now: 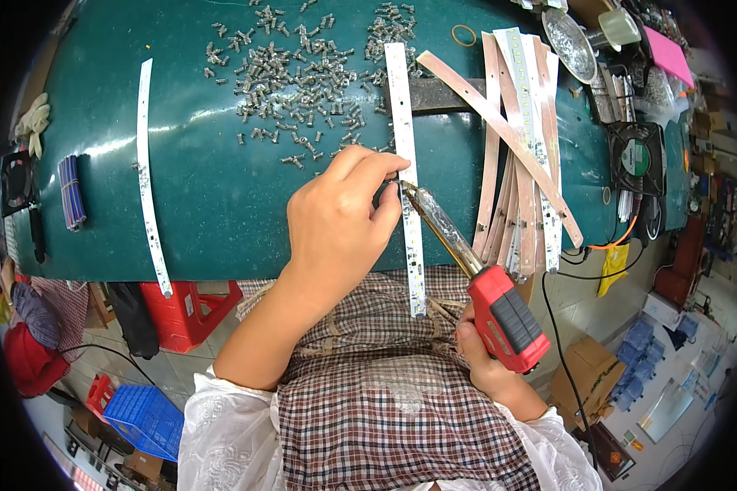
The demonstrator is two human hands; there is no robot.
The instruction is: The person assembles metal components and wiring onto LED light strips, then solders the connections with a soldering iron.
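Observation:
A narrow white LED strip board (413, 237) lies in front of me, its near end sticking out past the table edge. At its middle, my left hand (344, 204) is closed in a pinch, thumb and forefinger at the strip's left side. Whatever small dark piece sits between these fingertips is mostly hidden. My right hand (487, 368) grips a red and black soldering gun (508, 319) near the table edge. Its long metal barrel slants up and left, and the tip meets the strip right beside my left fingertips. Solder or contact there is too small to tell.
Small metal parts (291, 82) lie scattered on the green table (201, 188). More strips (520, 147) are piled at right, a dark bar (446, 96) behind. Another white strip (145, 164) and bundled blue wires (71, 192) lie left. A black fan (636, 158) stands far right.

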